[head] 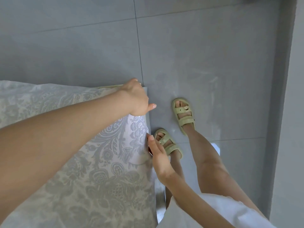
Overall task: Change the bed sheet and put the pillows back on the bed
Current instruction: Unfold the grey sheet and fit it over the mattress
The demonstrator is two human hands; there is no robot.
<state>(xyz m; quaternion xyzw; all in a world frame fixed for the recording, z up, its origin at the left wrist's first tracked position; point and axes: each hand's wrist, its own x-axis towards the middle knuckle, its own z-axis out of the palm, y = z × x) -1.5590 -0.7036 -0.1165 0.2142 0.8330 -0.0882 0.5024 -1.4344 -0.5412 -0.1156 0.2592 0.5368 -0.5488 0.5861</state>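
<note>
A pale bed sheet point(102, 162) with a grey floral pattern covers the bed at the lower left, and its corner lies near the middle of the view. My left hand point(136, 97) reaches across the sheet to that far corner. Its fingers curl over the corner's edge and the thumb sticks out toward the floor. My right hand point(156, 153) is at the bed's side edge, thumb on top of the sheet. Its fingers are tucked under the hem and hidden, pinching the fabric. No pillows are in view.
Grey floor tiles point(197, 55) fill the upper and right part of the view. My feet in pale green sandals point(183, 116) stand right beside the bed corner. A grey wall or door frame point(289, 96) runs down the right side.
</note>
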